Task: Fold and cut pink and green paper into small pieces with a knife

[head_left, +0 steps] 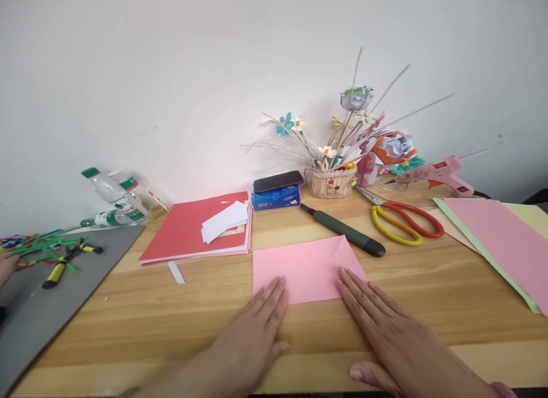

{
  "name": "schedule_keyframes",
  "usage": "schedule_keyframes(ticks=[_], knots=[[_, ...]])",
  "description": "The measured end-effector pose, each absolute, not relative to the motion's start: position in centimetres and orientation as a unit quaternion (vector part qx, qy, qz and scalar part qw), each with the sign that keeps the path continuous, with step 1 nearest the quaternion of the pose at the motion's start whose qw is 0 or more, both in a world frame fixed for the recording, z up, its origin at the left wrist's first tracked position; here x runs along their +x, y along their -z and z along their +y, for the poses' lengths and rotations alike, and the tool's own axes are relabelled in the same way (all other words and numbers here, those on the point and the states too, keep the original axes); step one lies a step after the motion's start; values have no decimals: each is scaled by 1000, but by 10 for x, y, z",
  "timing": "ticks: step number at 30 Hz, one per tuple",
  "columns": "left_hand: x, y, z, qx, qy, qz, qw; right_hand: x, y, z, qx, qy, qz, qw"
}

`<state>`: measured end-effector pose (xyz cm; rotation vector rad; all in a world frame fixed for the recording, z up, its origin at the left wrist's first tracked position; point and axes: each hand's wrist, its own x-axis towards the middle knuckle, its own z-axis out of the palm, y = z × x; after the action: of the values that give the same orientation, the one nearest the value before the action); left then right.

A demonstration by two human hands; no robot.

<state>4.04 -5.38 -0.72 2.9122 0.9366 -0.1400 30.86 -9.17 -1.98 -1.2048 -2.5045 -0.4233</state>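
A folded pink paper sheet (306,266) lies flat on the wooden table (171,318) in front of me. My left hand (257,335) rests palm down, its fingertips on the sheet's near left edge. My right hand (385,335) also lies flat, fingers apart, with its fingertips on the sheet's near right edge. Neither hand grips anything. A dark green utility knife (342,230) lies just behind the paper.
Red-and-yellow scissors (405,220), a pink glue gun (440,176) and a basket of paper flowers (331,181) stand at the back. Red paper stack (188,229) left, pink and yellow sheets (505,241) right. A grey mat (47,306) holds pliers (64,264); another person's hand (6,266) shows at far left.
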Motion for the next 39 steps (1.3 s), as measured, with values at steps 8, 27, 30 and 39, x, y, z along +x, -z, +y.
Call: schedule_keyframes(ticks=[8, 27, 30, 39], knots=[[-4, 3, -66, 936, 33, 346, 49, 307, 18, -90, -416, 220, -869, 154], [-4, 11, -66, 941, -50, 333, -37, 224, 27, -94, -374, 145, -900, 173], [-3, 9, -67, 940, -57, 333, -46, 268, 20, -100, -404, 193, -876, 180], [-7, 7, -67, 934, -40, 306, -181, 325, 22, -118, -440, 254, -852, 129]])
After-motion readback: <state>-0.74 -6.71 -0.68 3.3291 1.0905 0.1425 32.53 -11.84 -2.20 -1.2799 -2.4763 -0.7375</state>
